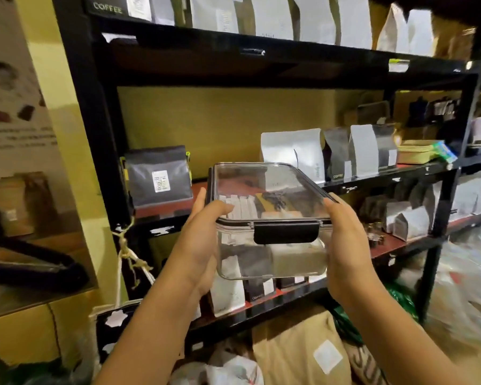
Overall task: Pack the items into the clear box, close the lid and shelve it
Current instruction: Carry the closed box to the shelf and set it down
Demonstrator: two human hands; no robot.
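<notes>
1. Packing looks done: the box [270,218] is holding small packets [240,208], white ones standing in a row at the left, darker and tan ones lying lower down.
2. The lid [264,187] is sitting flat on the box, and the black latch [286,232] on the near side is folded down, so closing appears finished as well.
3. Shelving is the step left. The box is hanging in the air in front of the rack [95,112], level with the middle shelf [197,187] and not yet resting on it.
4. The left hand [203,245] is gripping the box's left side, thumb over the lid edge, palm against the wall.
5. The right hand [347,245] is clamping the right side the same way, thumb on the lid rim.
6. A bare stretch of the middle shelf is showing between the grey bag [159,176] and the white bag [292,154]; that gap is probably the target, judging only by where the box is pointing.
7. Hard to make out: the far end of the box, any latch there, and the latches under the palms are hidden. The fingers beneath the box are out of sight. The packet labels are blurring through the plastic, and the frame edges are smearing.
</notes>
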